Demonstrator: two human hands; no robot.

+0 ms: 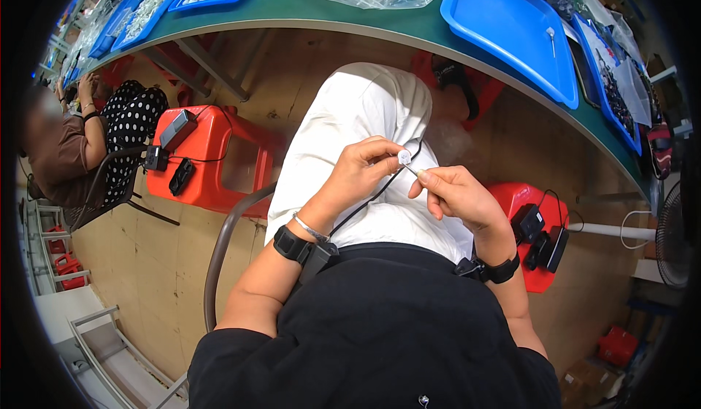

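In the head view, both forearms rose from the lower edge and met over the lap, above white trousers (365, 117). The left hand (358, 171) curled inward, its thumb and forefinger pinching a small round white plastic piece (404, 158). The right hand (456, 193) pinched a thin pale pin (413, 169) between thumb and forefinger, other fingers folded. The pin's long axis ran up-left, its tip touching the round piece. A blue plastic tray (504, 29) lay on the green table (292, 4) beyond.
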